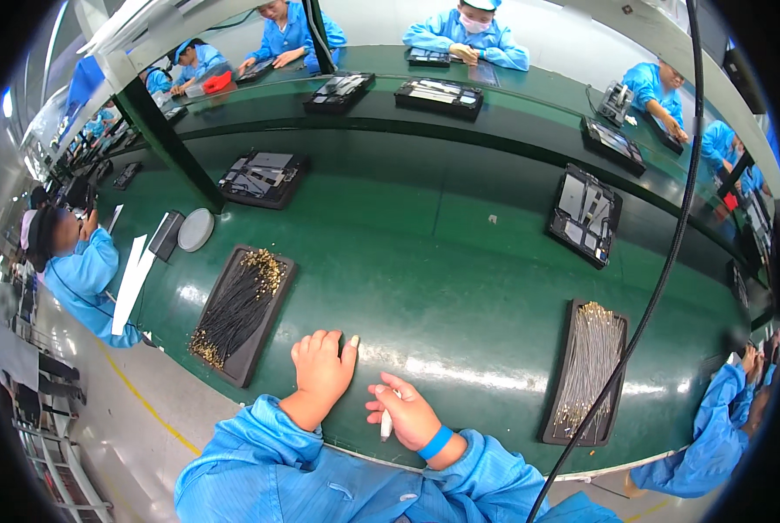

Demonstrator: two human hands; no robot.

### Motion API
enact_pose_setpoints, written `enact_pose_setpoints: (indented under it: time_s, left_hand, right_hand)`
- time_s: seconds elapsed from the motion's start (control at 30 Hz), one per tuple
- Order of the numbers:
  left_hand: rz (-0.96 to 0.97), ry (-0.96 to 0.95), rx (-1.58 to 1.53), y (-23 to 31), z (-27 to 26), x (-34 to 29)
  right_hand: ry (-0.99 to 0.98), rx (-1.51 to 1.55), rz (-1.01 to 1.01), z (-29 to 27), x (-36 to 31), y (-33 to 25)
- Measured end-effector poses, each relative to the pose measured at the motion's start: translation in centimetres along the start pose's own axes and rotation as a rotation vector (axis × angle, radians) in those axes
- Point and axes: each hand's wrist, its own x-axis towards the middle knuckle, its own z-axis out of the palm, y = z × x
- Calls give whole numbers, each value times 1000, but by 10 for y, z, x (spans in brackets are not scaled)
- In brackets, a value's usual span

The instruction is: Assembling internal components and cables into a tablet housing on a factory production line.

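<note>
Green, glossy tabletop point(434, 322) curves across the middle of the frame, with both my bare hands at its near edge, low and just left of centre. My left hand point(325, 364) rests palm down, fingers extended and nearly together, with nothing visible in its hold; whether anything lies under the palm I cannot tell. My right hand point(412, 417), beside it above a blue wristband point(436, 442), is half curled, loosely gripping a short white pen-like stick point(386, 425) that pokes out below the fingers. Left of my hands, a dark shallow rectangular tray point(262, 347) holds thin black cables point(244, 305) with gold-coloured ends; at the lower right, a second dark tray point(565, 353) holds straighter greyish cables point(590, 370). Both look well filled, so I judge much of that stock is unused. Two black rectangular open-faced devices, one at upper left point(264, 179) and one at upper right point(586, 213), stand well apart from my hands, so I judge neither is being worked on by me now; whether either is finished, I cannot tell.
</note>
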Motion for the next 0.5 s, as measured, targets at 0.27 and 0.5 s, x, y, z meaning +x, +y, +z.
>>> enact_pose_setpoints:
  time_s: [0.27,0.5]
  left_hand:
    - [-2,44,-15,-2,-2,0]
    - [-3,55,-23,-3,-1,-1]
  right_hand:
    - [4,6,-4,2,-1,-1]
    - [37,47,-1,3,-1,1]
